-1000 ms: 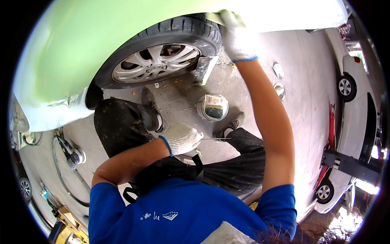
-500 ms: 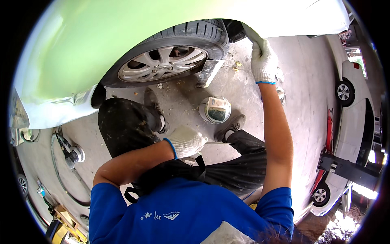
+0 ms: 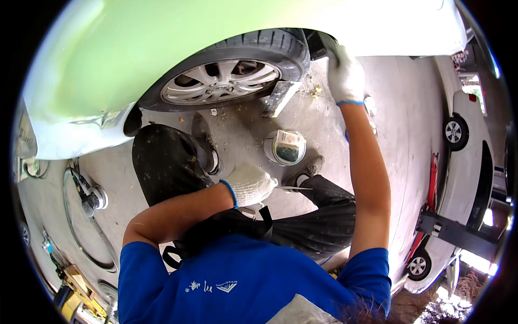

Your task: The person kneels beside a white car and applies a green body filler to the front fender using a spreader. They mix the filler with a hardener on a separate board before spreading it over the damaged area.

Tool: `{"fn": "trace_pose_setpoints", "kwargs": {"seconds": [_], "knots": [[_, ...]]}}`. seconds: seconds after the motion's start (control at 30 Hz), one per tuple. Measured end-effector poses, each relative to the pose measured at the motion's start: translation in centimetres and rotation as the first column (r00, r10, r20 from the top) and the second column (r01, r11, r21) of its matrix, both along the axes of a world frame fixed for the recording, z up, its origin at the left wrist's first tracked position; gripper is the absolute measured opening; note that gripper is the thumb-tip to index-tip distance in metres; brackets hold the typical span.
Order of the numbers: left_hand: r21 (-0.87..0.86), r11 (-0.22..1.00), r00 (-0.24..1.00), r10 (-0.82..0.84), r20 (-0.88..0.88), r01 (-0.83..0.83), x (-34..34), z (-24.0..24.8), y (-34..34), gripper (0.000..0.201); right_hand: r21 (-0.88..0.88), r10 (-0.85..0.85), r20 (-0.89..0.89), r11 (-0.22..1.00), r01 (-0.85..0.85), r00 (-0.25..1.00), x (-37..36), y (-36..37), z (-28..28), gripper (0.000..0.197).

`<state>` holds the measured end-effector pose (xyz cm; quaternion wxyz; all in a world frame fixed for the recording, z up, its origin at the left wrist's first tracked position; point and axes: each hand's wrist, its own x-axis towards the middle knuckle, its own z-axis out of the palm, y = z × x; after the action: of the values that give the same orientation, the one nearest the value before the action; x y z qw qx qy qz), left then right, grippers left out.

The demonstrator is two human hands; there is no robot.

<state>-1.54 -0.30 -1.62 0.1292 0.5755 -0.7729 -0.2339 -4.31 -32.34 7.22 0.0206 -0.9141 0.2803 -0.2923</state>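
My left hand [image 3: 250, 186], in a white knit glove with a blue cuff, is closed in front of my lap. A thin-bladed scraper [image 3: 294, 188], seen almost edge-on, sticks out of it to the right; its grip is hidden in the glove. My right hand [image 3: 346, 78], gloved alike, reaches up to the edge of the wheel arch on a pale green and white car panel [image 3: 129, 59]. Its fingers stretch out along that edge, partly shaded and blurred, and nothing shows in them. Left of it is the car's wheel [image 3: 220, 86].
On the floor a white bucket [image 3: 278, 154] holds a dark green-and-beige block. A wedge-like block [image 3: 280, 98] lies against the tyre. At left lies a sander [image 3: 96, 198] with its hose. A white car [image 3: 458, 178] and a dark lift arm [image 3: 458, 232] are at right.
My right hand has shifted slightly left and up along the arch edge. My left hand stays nearly in place with the scraper. The whole view has shifted slightly.
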Motion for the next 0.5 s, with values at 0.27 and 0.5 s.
{"fn": "trace_pose_setpoints", "kwargs": {"seconds": [0.27, 0.5], "knots": [[-0.025, 1.0, 1.0, -0.01, 0.012, 0.011, 0.1, 0.4, 0.3, 0.019, 0.136, -0.142, -0.013, 0.98, 0.143, 0.99, -6.2, -2.2, -0.3, 0.015], [-0.027, 1.0, 1.0, -0.001, -0.018, 0.0, -0.1, 0.1, 0.3, 0.019, 0.426, -0.156, 0.116, 0.9, 0.092, 0.981, -5.1, -2.5, -0.6, 0.024]]}}
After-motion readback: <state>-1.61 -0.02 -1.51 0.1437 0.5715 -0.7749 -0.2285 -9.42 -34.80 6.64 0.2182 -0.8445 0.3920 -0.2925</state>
